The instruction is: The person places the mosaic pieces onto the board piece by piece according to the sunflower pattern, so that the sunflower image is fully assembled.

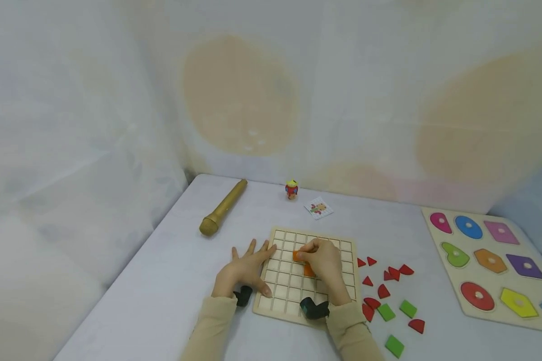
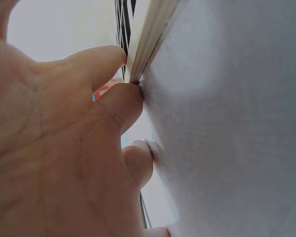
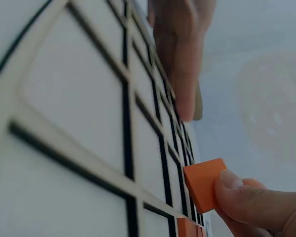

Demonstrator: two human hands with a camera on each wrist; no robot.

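Observation:
A wooden grid board (image 1: pixel 277 278) lies on the table, framed into square cells. My right hand (image 1: pixel 323 259) is over its middle and pinches an orange square tile (image 3: pixel 203 181) between thumb and fingers, tilted at the grid. Just below it, another orange tile (image 1: pixel 309 271) sits in the board, partly covered by the hand. At the board's left edge my left hand (image 1: pixel 245 271) spreads its fingers, with the thumb and index finger on the frame. The left wrist view shows the palm and fingertips (image 2: pixel 139 165) against the tabletop beside the board's edge (image 2: pixel 150 37).
Red pieces (image 1: pixel 383 291) and green squares (image 1: pixel 386 312) are scattered right of the board. Farther right lies a shape puzzle board (image 1: pixel 467 271). A gold microphone (image 1: pixel 223 208), a small red-and-yellow figurine (image 1: pixel 291 190) and a picture card (image 1: pixel 318 208) are toward the back.

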